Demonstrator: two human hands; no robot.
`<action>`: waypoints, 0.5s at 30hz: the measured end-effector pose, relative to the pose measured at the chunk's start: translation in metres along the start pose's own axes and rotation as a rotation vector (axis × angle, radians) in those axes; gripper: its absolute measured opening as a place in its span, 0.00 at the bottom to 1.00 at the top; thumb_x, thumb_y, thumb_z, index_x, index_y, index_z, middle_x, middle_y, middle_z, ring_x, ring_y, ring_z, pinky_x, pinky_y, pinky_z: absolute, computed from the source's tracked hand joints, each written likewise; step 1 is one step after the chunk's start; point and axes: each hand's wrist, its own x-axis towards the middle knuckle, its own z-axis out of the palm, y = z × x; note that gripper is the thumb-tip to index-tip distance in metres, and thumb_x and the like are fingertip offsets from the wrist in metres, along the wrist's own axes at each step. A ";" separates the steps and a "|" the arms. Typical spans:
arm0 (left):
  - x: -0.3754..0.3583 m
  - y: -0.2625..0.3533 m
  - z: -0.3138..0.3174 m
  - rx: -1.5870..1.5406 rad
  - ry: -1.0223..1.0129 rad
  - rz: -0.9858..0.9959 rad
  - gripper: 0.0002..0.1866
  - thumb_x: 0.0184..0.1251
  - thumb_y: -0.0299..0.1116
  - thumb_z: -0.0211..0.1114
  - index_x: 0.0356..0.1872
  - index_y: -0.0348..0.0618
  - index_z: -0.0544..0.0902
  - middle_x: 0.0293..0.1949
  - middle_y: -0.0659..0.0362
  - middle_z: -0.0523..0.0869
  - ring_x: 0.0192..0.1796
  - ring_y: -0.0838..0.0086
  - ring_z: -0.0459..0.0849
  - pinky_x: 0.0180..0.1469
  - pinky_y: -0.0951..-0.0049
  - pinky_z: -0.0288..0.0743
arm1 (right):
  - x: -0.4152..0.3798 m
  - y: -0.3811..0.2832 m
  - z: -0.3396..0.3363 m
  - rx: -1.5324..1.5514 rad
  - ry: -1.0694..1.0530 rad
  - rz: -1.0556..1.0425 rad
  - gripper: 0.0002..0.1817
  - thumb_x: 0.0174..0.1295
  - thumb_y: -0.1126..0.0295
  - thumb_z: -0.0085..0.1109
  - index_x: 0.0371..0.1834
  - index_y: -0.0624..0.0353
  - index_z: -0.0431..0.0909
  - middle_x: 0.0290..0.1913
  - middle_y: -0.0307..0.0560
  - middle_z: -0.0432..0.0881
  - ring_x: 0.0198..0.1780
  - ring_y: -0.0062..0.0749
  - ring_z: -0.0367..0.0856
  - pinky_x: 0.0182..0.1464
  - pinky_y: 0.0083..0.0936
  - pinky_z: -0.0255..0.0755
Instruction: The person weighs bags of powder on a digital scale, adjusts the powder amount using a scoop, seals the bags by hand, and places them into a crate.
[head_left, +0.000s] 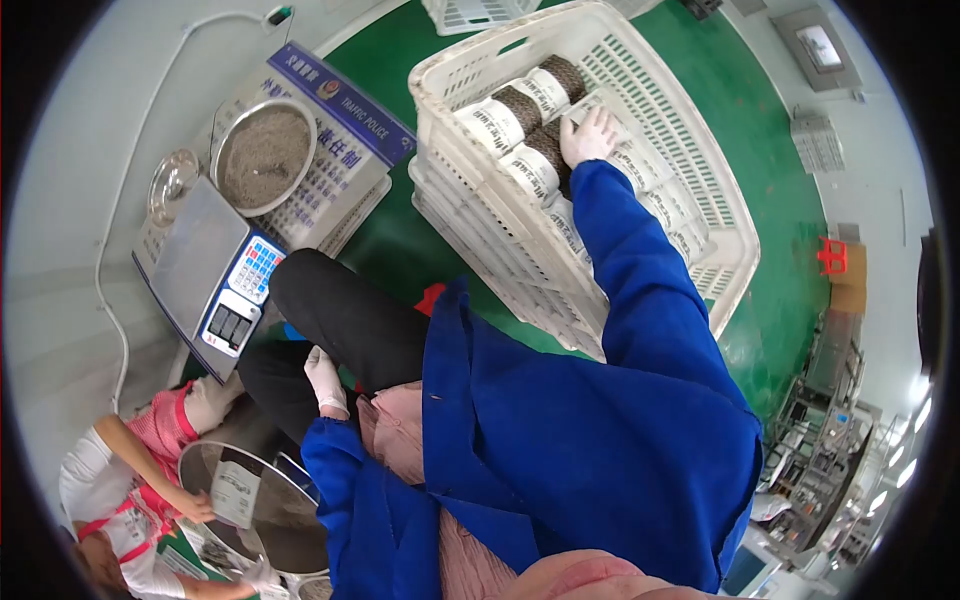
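Observation:
My right hand (588,137), in a white glove, reaches into a white plastic crate (478,73) with its fingers spread over a white-labelled package (610,115). Whether the palm presses on that package is hidden. Rows of similar packages (492,127), with dark grainy contents and white printed labels, fill much of the crate. My left hand (326,382), also gloved, lies low against my dark trousers (345,320), fingers loosely extended, with nothing visible in it.
More white crates (480,255) are stacked beneath. On the left stand a digital scale (215,270) and a metal bowl (265,155) of greyish material. A co-worker (130,490) holds a labelled packet (236,494) above a large round container (300,530). A red stool (832,256) stands far right.

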 end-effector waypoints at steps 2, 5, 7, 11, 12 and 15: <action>0.007 -0.003 -0.003 0.006 -0.024 0.025 0.14 0.79 0.30 0.54 0.50 0.31 0.83 0.44 0.57 0.89 0.43 0.74 0.86 0.49 0.73 0.78 | 0.002 0.000 -0.009 -0.036 -0.098 0.038 0.49 0.64 0.38 0.50 0.78 0.65 0.54 0.80 0.60 0.53 0.81 0.54 0.47 0.79 0.55 0.41; 0.011 -0.009 -0.009 -0.079 -0.008 -0.037 0.14 0.79 0.31 0.53 0.52 0.31 0.83 0.45 0.56 0.88 0.44 0.71 0.86 0.50 0.72 0.79 | -0.005 -0.001 -0.032 -0.043 -0.101 0.067 0.47 0.66 0.39 0.49 0.79 0.64 0.54 0.81 0.59 0.51 0.82 0.53 0.47 0.79 0.55 0.41; 0.007 -0.010 -0.011 -0.070 -0.041 -0.039 0.15 0.79 0.31 0.53 0.52 0.31 0.82 0.46 0.56 0.88 0.44 0.71 0.86 0.49 0.72 0.79 | -0.021 0.010 -0.036 -0.046 0.027 0.085 0.46 0.67 0.40 0.48 0.79 0.63 0.54 0.81 0.58 0.50 0.82 0.53 0.46 0.79 0.56 0.41; 0.016 -0.023 -0.024 -0.055 -0.033 -0.038 0.15 0.80 0.32 0.53 0.51 0.30 0.82 0.46 0.56 0.88 0.44 0.72 0.86 0.47 0.72 0.80 | -0.059 0.018 -0.072 -0.199 -0.070 0.176 0.43 0.69 0.40 0.46 0.81 0.55 0.52 0.82 0.58 0.49 0.82 0.52 0.45 0.77 0.61 0.41; 0.015 -0.025 -0.026 -0.034 -0.016 -0.042 0.15 0.80 0.32 0.53 0.51 0.30 0.82 0.46 0.56 0.88 0.44 0.72 0.86 0.46 0.72 0.80 | -0.061 0.020 -0.077 -0.181 -0.090 0.184 0.43 0.69 0.39 0.45 0.81 0.53 0.52 0.82 0.57 0.49 0.82 0.51 0.44 0.77 0.63 0.41; 0.007 -0.016 -0.022 -0.019 -0.047 -0.059 0.14 0.79 0.32 0.53 0.50 0.31 0.82 0.45 0.57 0.88 0.42 0.73 0.86 0.44 0.72 0.80 | -0.063 0.019 -0.086 -0.140 -0.133 0.183 0.42 0.70 0.37 0.43 0.82 0.47 0.51 0.83 0.54 0.48 0.83 0.51 0.43 0.75 0.69 0.39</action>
